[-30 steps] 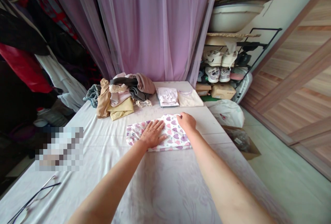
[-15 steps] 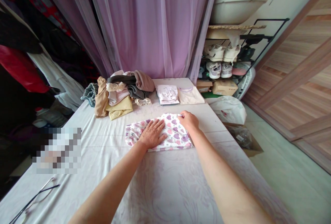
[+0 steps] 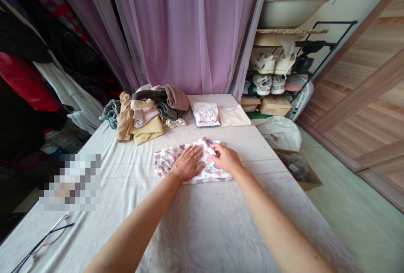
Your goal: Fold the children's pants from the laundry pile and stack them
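Pale sheet (image 3: pixel 202 222), heart-print garment (image 3: pixel 166 163) under hands (image 3: pixel 187 163) (image 3: pixel 226 159)

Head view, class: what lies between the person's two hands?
The head view shows the heart-print cloth between the left hand and the right hand, both resting on it.

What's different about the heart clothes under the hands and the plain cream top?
The heart-print garment has pink and purple hearts, while the cream top looks plain. The heart-print garment lies under the left hand and right hand, while the cream top lies farther back, untouched. Both lie on the white sheet.
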`<move>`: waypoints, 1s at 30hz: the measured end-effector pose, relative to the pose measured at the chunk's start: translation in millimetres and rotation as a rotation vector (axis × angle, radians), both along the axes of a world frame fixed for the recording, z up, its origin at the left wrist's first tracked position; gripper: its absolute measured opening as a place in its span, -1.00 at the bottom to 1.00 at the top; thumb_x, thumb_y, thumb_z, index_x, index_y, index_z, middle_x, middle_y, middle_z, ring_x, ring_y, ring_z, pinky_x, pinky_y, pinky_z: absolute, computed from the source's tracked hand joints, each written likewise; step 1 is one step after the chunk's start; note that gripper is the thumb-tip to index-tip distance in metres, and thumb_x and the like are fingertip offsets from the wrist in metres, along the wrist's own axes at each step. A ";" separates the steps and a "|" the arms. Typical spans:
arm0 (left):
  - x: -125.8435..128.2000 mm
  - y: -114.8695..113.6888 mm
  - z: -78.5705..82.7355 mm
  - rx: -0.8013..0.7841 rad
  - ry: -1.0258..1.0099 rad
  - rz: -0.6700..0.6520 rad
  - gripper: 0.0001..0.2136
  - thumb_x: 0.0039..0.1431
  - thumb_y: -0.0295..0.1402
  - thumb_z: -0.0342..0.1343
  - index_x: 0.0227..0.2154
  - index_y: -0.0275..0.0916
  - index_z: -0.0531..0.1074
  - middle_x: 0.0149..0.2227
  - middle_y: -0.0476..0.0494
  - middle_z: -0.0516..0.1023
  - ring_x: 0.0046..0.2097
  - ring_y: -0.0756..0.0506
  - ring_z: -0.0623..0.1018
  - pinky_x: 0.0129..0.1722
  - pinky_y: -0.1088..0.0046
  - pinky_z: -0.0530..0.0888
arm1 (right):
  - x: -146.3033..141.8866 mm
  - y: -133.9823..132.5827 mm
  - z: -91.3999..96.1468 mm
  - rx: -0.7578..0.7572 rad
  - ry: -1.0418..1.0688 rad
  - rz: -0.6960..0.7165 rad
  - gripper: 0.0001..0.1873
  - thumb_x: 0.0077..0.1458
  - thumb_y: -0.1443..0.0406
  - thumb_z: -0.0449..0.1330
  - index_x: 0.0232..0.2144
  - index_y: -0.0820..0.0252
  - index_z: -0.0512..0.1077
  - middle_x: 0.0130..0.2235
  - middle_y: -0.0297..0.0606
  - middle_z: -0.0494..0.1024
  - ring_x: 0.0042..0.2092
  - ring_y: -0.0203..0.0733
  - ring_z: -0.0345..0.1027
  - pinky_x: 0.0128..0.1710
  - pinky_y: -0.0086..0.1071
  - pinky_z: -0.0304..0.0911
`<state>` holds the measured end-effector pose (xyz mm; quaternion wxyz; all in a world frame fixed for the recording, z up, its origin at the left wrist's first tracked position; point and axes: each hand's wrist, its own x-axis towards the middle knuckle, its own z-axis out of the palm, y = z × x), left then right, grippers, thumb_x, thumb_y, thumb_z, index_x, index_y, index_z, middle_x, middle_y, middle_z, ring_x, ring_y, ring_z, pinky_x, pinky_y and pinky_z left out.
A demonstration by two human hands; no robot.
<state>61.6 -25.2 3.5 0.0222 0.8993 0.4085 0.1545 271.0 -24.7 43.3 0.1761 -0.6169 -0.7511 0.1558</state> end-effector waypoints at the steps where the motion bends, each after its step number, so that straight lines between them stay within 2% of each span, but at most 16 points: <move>1: 0.0 0.0 -0.1 -0.001 -0.003 0.000 -0.48 0.32 -0.11 -0.07 0.25 -0.25 0.24 0.31 -0.25 0.24 0.34 -0.22 0.20 0.33 0.09 0.14 | 0.2 4.1 2.1 -0.048 -0.004 -0.028 -0.71 0.10 0.15 0.20 -0.13 0.07 0.48 -0.20 -0.29 0.62 -0.20 -0.18 0.45 -0.24 -0.41 0.21; 4: 0.5 -0.3 1.6 -0.009 0.004 -0.016 -0.50 0.32 -0.12 -0.07 0.23 -0.27 0.26 0.28 -0.27 0.28 0.33 -0.22 0.22 0.33 0.09 0.14 | -0.5 16.6 9.8 -0.089 -0.113 -0.001 -0.74 0.10 0.07 0.17 -0.36 0.08 0.55 -0.23 -0.28 0.62 -0.20 -0.18 0.45 -0.26 -0.43 0.20; 7: 0.9 -0.3 3.1 -0.012 0.010 -0.045 -0.53 0.34 -0.16 -0.08 0.21 -0.29 0.29 0.26 -0.28 0.33 0.33 -0.20 0.22 0.34 0.10 0.14 | -0.3 27.7 14.2 -0.086 -0.200 0.047 -0.58 0.18 0.02 0.07 -0.50 0.10 0.55 -0.23 -0.20 0.62 -0.17 -0.14 0.46 -0.22 -0.41 0.21; 10: 0.7 0.2 2.2 -0.019 -0.001 -0.058 -0.54 0.34 -0.19 -0.09 0.21 -0.27 0.29 0.25 -0.28 0.34 0.32 -0.19 0.23 0.32 0.10 0.17 | 4.5 37.4 11.8 -0.128 -0.174 -0.079 -0.44 0.28 0.01 -0.10 -0.45 0.12 0.58 -0.24 -0.12 0.63 -0.17 -0.10 0.48 -0.20 -0.37 0.23; 13: 0.5 0.8 0.4 -0.036 -0.015 -0.058 -0.55 0.34 -0.19 -0.09 0.21 -0.25 0.29 0.24 -0.26 0.35 0.30 -0.19 0.28 0.30 0.11 0.23 | 11.8 45.8 4.4 -0.129 -0.156 -0.169 -0.42 0.32 0.09 -0.16 -0.38 0.19 0.59 -0.23 -0.05 0.63 -0.16 -0.08 0.49 -0.19 -0.36 0.23; 18: 1.6 -0.6 1.3 -0.017 -0.019 -0.011 -0.59 0.29 -0.19 0.00 0.14 -0.21 0.36 0.27 -0.25 0.30 0.29 -0.23 0.27 0.29 0.11 0.23 | 18.6 58.4 -9.2 -0.100 -0.152 -0.189 -0.72 0.16 0.26 0.10 -0.15 0.13 0.55 -0.11 -0.18 0.62 -0.09 -0.14 0.47 -0.17 -0.41 0.23; 23: 2.6 -3.1 5.7 -0.017 0.021 0.043 -0.60 0.27 -0.18 0.04 0.12 -0.17 0.37 0.30 -0.21 0.25 0.30 -0.28 0.25 0.29 0.02 0.18 | 18.5 68.9 -17.3 -0.100 -0.139 -0.254 -0.75 0.10 0.35 0.11 -0.23 0.11 0.56 -0.17 -0.21 0.63 -0.15 -0.15 0.48 -0.23 -0.42 0.24; 26: 4.8 -1.1 11.2 -0.044 0.038 0.059 -0.60 0.25 -0.18 0.06 0.10 -0.19 0.38 0.28 -0.20 0.29 0.28 -0.28 0.28 0.27 0.05 0.21 | 21.0 69.7 -19.8 -0.093 -0.119 -0.270 -0.77 0.11 0.34 0.12 -0.25 0.10 0.57 -0.18 -0.22 0.62 -0.15 -0.17 0.48 -0.22 -0.44 0.24; 28: 8.8 1.7 17.2 -0.063 0.051 0.071 -0.63 0.26 -0.20 0.05 0.08 -0.19 0.40 0.24 -0.21 0.35 0.24 -0.26 0.33 0.24 0.10 0.26 | 25.3 68.5 -21.1 -0.084 -0.100 -0.283 -0.74 0.11 0.30 0.15 -0.15 0.10 0.54 -0.12 -0.21 0.61 -0.12 -0.18 0.47 -0.18 -0.45 0.25; 30: 15.3 4.7 24.7 -0.075 0.075 0.095 -0.65 0.28 -0.20 0.02 0.07 -0.17 0.40 0.18 -0.21 0.41 0.19 -0.25 0.39 0.18 0.11 0.33 | 30.8 67.6 -22.2 -0.080 -0.083 -0.306 -0.62 0.11 0.26 0.18 -0.01 0.15 0.47 -0.04 -0.14 0.57 -0.07 -0.16 0.46 -0.14 -0.44 0.25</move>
